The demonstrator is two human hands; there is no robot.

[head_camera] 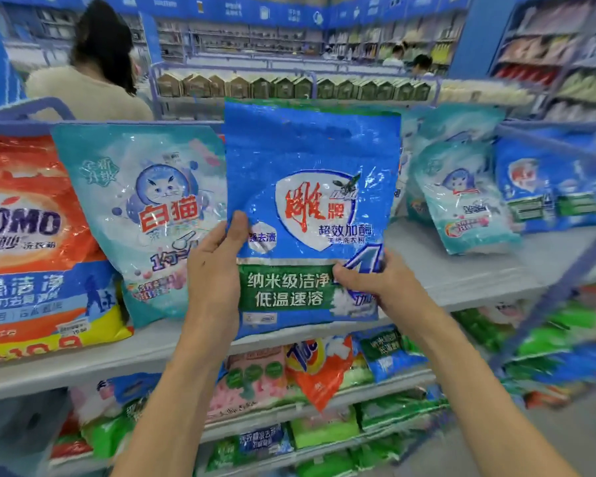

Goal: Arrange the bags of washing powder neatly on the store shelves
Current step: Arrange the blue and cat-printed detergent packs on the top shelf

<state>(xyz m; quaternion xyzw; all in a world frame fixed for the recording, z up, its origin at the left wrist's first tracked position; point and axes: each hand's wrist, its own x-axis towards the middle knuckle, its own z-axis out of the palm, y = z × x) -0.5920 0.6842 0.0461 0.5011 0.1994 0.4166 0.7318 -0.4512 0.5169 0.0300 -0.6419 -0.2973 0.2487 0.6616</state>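
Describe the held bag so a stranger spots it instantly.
Upper grey shelf, middle. Between pale teal cat-logo bags, the left hand and right hand grip a deep blue bag. Unlike those neighbours, it shows a red logo on a white shield above a green band.

Blue bag of washing powder (310, 208) held upright above the top shelf (461, 266), left hand (215, 270) gripping its left edge, right hand (369, 280) pinching its lower right, teal cat-print bag (141, 215) just beside it, red OMO bag (31, 242) far left, mixed bags crowding the lower shelves (324, 401).
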